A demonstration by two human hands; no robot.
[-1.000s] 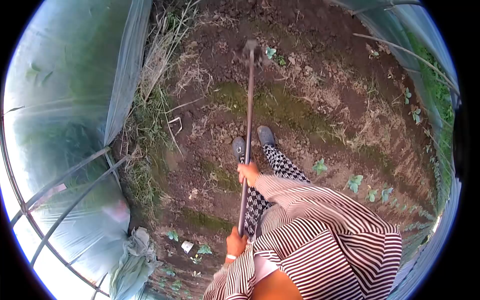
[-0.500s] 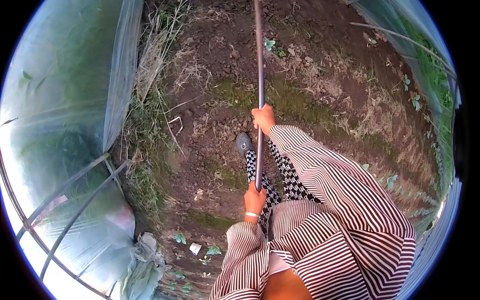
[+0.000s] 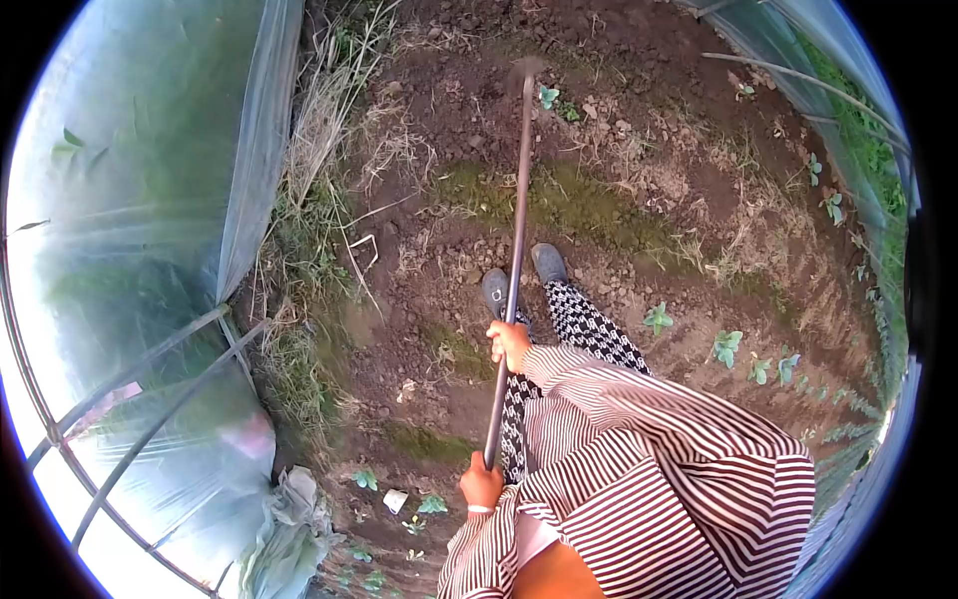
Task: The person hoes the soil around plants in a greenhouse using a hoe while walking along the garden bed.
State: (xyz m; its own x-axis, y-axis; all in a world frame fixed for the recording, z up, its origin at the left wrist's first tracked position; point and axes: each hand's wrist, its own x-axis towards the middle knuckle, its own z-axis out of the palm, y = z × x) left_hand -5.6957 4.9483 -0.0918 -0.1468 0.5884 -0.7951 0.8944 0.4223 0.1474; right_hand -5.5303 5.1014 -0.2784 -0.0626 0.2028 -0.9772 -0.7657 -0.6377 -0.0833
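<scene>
A long-handled hoe reaches forward from my body over the soil. Its far end is smeared and brown against the dirt, so the blade's shape is unclear. My right hand is wrapped around the handle in front of my legs. Lower down, near the handle's butt end, my left hand grips it too, a pale band at its wrist. A small green seedling grows just right of the hoe's far end.
More seedlings stand to the right, others at lower left by a white scrap. Plastic sheeting with poles lines the left, beside dry grass. My shoes rest on bare soil. A bent rod juts in at upper right.
Both hands have drawn back toward my body with the hoe, whose far end has come into view at the top. My right shoe now shows beside the left one.
</scene>
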